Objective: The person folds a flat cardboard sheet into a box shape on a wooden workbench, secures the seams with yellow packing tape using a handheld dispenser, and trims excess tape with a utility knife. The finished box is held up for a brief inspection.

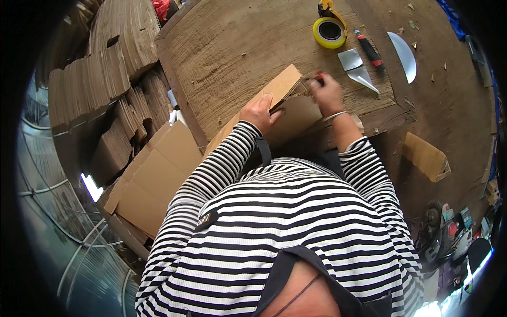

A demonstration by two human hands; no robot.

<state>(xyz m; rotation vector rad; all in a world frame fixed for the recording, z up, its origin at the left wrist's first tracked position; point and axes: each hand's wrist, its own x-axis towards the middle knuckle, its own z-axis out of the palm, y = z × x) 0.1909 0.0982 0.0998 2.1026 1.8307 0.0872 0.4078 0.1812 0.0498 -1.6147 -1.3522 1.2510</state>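
Note:
A long brown cardboard box (285, 83) lies slanted across the near edge of the wooden table, its far end showing raw layered edges. My left hand (258, 113) grips its upper edge, fingers on the top face and thumb over the side. At the far end, my right hand (328, 95) is closed round a small red object (319, 78). That object is blurred and mostly covered by the fingers, so its kind is unclear. Beyond my right hand lie a red-and-black utility knife (371, 52) and a yellow tape roll (328, 33) on a dispenser.
Silvery white pieces (355, 64) and a curved pale blade-shaped piece (403, 57) lie at the right. Tall stacks of flattened cardboard (97, 79) stand at the left, with a cardboard sheet (161, 171) leaning nearby. A folded cardboard piece (422, 156) rests on the floor at right.

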